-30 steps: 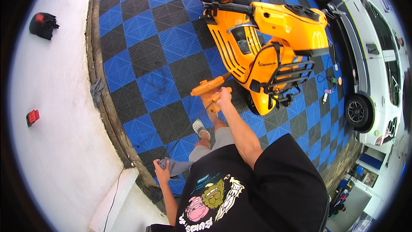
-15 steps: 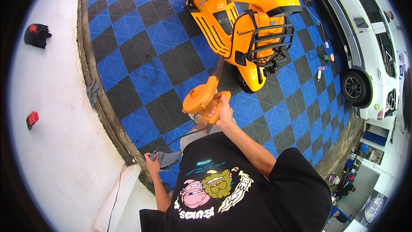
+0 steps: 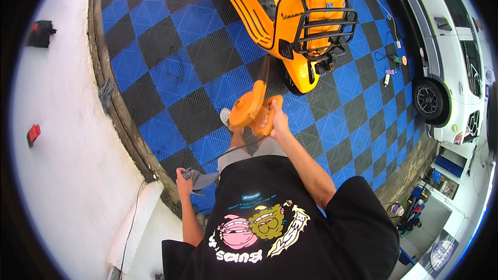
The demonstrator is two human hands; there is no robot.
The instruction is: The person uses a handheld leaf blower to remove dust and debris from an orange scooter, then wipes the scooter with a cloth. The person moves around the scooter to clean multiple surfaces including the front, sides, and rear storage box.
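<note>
Orange plastic handheld blower (image 3: pixel 251 111) sat clamped in the right hand (image 3: pixel 275 121), its dark nozzle aimed at the orange scooter (image 3: pixel 295 21) just ahead. Below the blower, the left hand (image 3: pixel 184 181) gripped a grey cloth (image 3: pixel 203 180).

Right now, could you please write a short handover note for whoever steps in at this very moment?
Right hand: gripping the handle of the orange blower, nozzle aimed at the front wheel of the orange scooter.
Left hand: low at the side, holding a grey cloth.
The blower's cord trails back toward the body.
Scooter stands on the blue-and-black tile floor, white car to its right.
Done and left: cannot tell from this view.
</note>
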